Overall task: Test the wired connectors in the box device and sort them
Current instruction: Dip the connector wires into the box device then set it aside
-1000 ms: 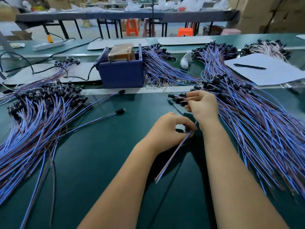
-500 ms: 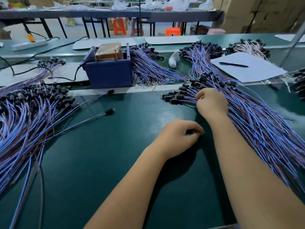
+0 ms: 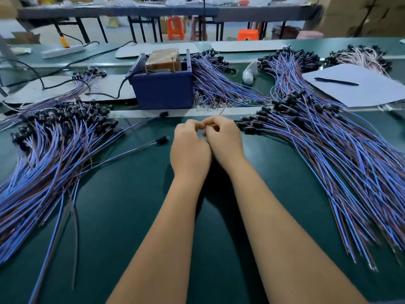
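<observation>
Blue box (image 3: 163, 91) sits on the green table (image 3: 135, 205). Your left hand (image 3: 190, 148) and right hand (image 3: 223, 141) touch just in front of it, fingers curled together; held item cannot be told. 2 wire piles flank it: left pile (image 3: 50, 150), right pile (image 3: 324, 141).

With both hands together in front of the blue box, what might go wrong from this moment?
1. The fingers of the left hand and right hand hide whatever they hold, so a slip may go unnoticed.
2. Two loose wired connectors lie between the left pile and the hands; a forearm may drag them.
3. The right pile lies close to the right hand, so wires may snag.
</observation>
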`<state>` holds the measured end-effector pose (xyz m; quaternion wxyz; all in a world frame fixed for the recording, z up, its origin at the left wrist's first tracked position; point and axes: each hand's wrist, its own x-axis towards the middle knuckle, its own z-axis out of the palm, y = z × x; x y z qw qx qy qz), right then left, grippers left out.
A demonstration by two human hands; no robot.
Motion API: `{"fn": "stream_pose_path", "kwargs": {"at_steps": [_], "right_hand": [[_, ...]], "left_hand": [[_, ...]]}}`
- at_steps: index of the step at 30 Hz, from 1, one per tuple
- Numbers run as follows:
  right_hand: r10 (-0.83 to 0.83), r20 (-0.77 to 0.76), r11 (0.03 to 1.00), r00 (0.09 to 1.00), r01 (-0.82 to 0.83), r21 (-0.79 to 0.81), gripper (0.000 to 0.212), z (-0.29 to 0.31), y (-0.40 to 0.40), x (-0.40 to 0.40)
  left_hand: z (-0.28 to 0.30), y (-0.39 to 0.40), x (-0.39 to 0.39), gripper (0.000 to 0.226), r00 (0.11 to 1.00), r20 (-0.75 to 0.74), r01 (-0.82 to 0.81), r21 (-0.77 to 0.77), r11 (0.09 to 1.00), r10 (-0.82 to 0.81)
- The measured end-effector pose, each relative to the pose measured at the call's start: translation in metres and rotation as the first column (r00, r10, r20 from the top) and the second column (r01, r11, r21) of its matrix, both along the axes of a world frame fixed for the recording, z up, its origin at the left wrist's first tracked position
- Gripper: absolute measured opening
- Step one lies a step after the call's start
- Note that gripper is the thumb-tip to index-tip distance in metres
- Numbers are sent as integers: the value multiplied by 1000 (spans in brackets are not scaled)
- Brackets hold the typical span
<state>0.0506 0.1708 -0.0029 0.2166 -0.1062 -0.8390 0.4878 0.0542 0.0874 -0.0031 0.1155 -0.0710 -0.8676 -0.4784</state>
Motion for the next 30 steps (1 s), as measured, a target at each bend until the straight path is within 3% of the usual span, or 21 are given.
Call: {"fn": "stream_pose_path", "kwargs": {"at_steps": [4,7,9,13,15,17,18,20,23,25,27,28,30], "right_hand": [[43,63,998,997,-40,-40,27,-10,-15,-4],[46,57,998,997,-44,-46,27,-14,-13,-2],[55,46,996,997,-52,-68,27,-15,-11,-1],[90,48,993,995,-86,-82,26,-16,-12,1],[108,56,992,993,-104,-67,25,-16,-14,1],[103,49,993,993,-100,-62,25,-15,-15,2],[90,40,993,995,-87,-74,24,-14,-15,2],[61,21,986,998,-57,-157,22,-12,-16,3],[76,-5,928,997,-72,-365,26,-8,-17,4],[156,-41,833,987,-154,-531,32,-4,-18,5],[226,-82,718,971,-223,-660,37,-1,-18,6],[238,-87,681,967,-231,-695,36,-1,-17,5],[233,-65,646,970,-205,-735,30,0,-14,4]], "left_hand": [[0,-22,-8,50,988,-66,-152,-256,955,139],[-4,-41,-17,55,971,21,-207,-438,875,240],[-7,-48,-21,51,961,53,-214,-483,849,272],[-11,-53,-27,45,971,-19,-220,-450,866,237],[-12,-52,-28,40,981,-26,-190,-312,931,191],[-11,-48,-28,31,989,67,-136,35,990,133],[-8,-45,-27,27,989,114,-118,245,962,92],[-2,-39,-25,26,993,117,-94,548,831,35],[5,-37,-24,32,993,2,67,814,577,-117],[7,-39,-23,31,941,-70,210,889,407,-332],[8,-42,-19,33,804,-100,347,879,326,-586],[8,-42,-17,34,722,-76,407,851,333,-687],[7,-42,-14,30,620,57,485,756,439,-783]]}}
